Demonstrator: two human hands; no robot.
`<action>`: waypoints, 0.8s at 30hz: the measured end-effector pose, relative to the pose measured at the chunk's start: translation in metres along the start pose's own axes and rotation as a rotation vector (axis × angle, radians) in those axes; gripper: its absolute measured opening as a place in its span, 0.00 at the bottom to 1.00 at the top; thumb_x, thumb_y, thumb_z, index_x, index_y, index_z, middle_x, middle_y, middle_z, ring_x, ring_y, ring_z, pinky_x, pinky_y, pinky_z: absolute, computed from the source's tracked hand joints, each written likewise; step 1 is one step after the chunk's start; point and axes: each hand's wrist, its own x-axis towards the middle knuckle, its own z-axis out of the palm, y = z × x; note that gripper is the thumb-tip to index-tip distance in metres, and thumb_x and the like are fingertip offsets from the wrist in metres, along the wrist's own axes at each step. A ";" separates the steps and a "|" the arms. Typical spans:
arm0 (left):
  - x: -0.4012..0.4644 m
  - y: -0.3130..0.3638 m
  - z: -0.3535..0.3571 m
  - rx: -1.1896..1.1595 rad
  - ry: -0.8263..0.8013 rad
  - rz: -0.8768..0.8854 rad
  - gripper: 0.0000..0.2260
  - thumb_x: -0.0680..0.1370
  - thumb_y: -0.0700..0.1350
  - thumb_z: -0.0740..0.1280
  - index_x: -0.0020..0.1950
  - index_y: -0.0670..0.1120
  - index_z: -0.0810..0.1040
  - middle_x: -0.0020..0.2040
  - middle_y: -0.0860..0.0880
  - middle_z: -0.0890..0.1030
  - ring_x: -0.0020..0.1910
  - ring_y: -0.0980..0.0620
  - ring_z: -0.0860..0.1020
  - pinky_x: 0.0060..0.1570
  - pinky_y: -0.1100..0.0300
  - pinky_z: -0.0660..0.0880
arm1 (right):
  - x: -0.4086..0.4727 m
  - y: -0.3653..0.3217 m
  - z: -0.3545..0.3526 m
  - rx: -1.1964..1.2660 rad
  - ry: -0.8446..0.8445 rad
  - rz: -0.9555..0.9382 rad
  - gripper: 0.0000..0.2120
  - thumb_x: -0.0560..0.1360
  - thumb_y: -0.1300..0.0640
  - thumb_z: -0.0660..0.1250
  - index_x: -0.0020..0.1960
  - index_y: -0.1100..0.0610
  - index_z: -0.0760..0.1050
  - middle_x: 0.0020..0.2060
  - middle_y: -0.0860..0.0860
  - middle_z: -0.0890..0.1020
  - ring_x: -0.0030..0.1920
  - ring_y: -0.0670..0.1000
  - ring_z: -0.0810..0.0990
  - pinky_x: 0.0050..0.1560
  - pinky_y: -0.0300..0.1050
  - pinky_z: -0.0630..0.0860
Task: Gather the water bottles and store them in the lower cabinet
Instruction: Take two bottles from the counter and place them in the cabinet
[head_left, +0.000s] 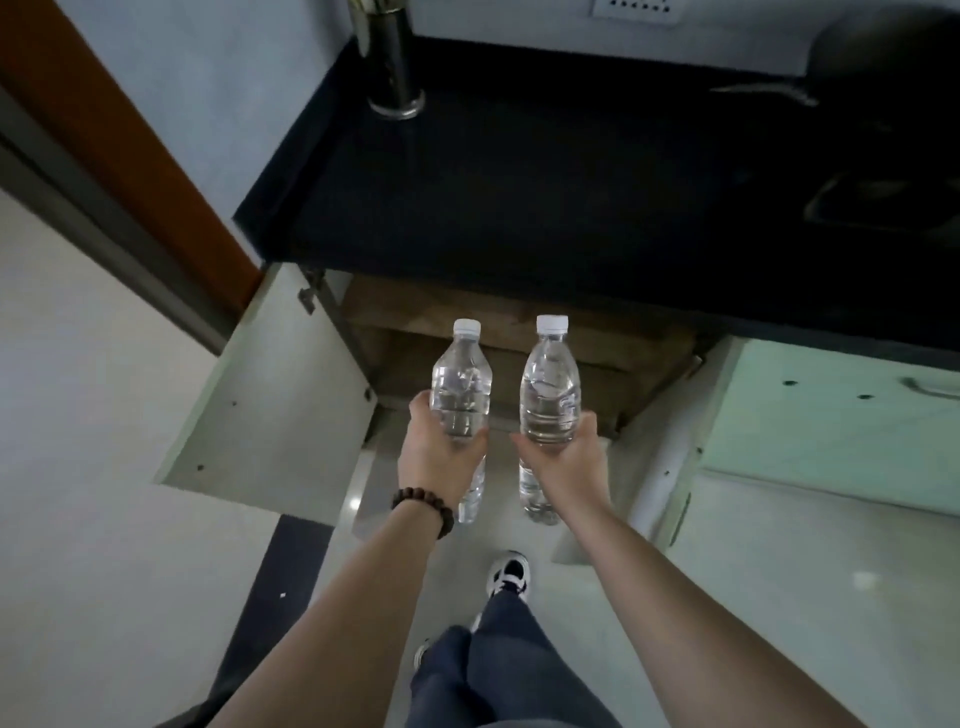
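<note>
Two clear water bottles with white caps are held upright in front of the lower cabinet (519, 322), whose wooden inside shows below the black counter. My left hand (441, 452) grips the left bottle (461, 389) around its middle; a bead bracelet is on that wrist. My right hand (563, 460) grips the right bottle (549, 389) around its middle. The lower ends of both bottles stick out below my hands. Both cabinet doors stand swung outward.
The left cabinet door (275, 395) and right cabinet door (670, 452) flank my hands. Above lies the black counter (519, 182) with a dark metal cylinder (392, 62) and a black pan (883, 52). A pale green cabinet front (831, 415) is at the right. My legs and shoe (511, 571) are below.
</note>
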 end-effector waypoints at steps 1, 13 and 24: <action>0.006 0.003 0.005 0.013 -0.023 0.000 0.29 0.71 0.51 0.74 0.66 0.54 0.61 0.50 0.56 0.79 0.46 0.55 0.80 0.49 0.51 0.78 | 0.005 0.002 -0.002 -0.010 0.017 0.012 0.22 0.67 0.50 0.76 0.53 0.54 0.67 0.42 0.46 0.78 0.39 0.43 0.77 0.33 0.37 0.69; 0.090 -0.002 0.067 0.181 -0.140 -0.080 0.23 0.70 0.52 0.73 0.57 0.55 0.63 0.45 0.55 0.78 0.39 0.56 0.80 0.35 0.59 0.76 | 0.096 0.055 0.017 -0.012 0.107 0.185 0.21 0.67 0.48 0.73 0.53 0.50 0.68 0.42 0.47 0.81 0.41 0.49 0.81 0.41 0.47 0.77; 0.239 -0.077 0.153 0.057 -0.208 0.089 0.24 0.70 0.49 0.75 0.57 0.56 0.63 0.47 0.57 0.77 0.45 0.56 0.78 0.43 0.59 0.73 | 0.225 0.132 0.094 0.165 0.291 0.190 0.22 0.68 0.51 0.76 0.54 0.55 0.69 0.41 0.46 0.78 0.39 0.45 0.76 0.35 0.34 0.67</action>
